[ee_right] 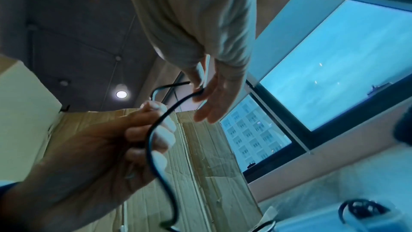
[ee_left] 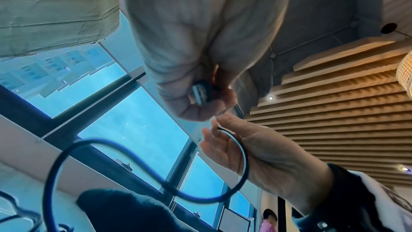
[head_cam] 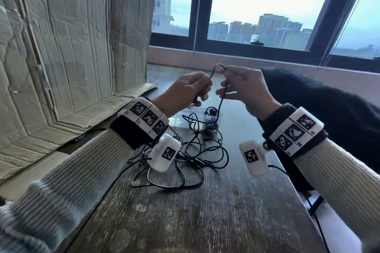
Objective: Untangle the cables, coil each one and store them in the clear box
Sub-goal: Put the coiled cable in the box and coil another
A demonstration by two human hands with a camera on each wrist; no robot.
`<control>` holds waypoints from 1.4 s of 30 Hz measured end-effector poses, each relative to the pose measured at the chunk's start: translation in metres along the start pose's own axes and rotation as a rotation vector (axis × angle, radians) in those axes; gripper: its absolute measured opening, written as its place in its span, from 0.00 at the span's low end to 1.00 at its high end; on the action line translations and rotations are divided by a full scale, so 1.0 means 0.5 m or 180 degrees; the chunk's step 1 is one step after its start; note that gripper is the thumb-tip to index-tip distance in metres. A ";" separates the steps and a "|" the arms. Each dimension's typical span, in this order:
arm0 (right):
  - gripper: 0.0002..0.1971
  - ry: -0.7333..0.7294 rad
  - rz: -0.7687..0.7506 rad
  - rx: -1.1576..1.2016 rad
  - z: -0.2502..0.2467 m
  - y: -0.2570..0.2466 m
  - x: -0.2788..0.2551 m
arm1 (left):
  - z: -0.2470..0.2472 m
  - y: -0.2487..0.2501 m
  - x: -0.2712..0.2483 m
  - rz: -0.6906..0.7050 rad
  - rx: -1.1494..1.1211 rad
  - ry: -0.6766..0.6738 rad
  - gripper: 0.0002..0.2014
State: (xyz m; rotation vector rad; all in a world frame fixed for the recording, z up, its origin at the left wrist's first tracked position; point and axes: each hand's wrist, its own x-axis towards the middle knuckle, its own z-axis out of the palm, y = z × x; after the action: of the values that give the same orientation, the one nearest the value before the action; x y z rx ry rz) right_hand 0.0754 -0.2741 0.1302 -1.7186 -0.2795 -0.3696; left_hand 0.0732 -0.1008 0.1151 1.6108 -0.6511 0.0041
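Observation:
Both hands are raised above the wooden table (head_cam: 205, 211) with one black cable (head_cam: 221, 100) strung between them. My left hand (head_cam: 193, 88) is curled round the cable's end, and its USB plug (ee_left: 200, 94) sticks out below the fist. My right hand (head_cam: 236, 86) pinches the same cable between thumb and forefinger, other fingers spread. A short arch of cable joins the hands; the rest hangs into a tangle of black cables (head_cam: 195, 156) on the table. Behind the tangle stands the clear box (head_cam: 178, 118) with a coiled black cable (head_cam: 211, 112) inside.
Flattened cardboard (head_cam: 61, 47) leans along the left side and laps onto the table. A dark fuzzy garment (head_cam: 329, 109) lies at the right edge. A window sill and windows run across the back. A person (ee_left: 268, 221) stands far off in the room.

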 end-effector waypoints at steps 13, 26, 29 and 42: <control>0.07 -0.0875 -0.0174 -0.0841 0.068 0.043 -0.042 | -0.031 0.008 0.014 0.0190 -0.2239 0.1055 0.11; 0.07 -0.1313 -0.0823 -0.1299 0.028 -0.034 -0.033 | -0.047 -0.008 -0.007 -0.0267 0.1085 0.0140 0.21; 0.09 -0.0942 -0.1007 -0.1245 0.036 -0.036 -0.017 | -0.037 0.001 -0.006 -0.0564 0.0876 -0.0192 0.33; 0.08 -0.0790 0.0505 0.0867 0.057 0.008 -0.010 | -0.042 -0.023 0.006 -0.0252 -0.0810 0.0046 0.13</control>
State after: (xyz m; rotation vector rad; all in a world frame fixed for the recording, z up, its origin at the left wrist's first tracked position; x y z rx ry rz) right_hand 0.0749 -0.2469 0.1199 -1.5043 -0.3539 0.0009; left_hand 0.0882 -0.0829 0.1093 1.3882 -0.5528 -0.1206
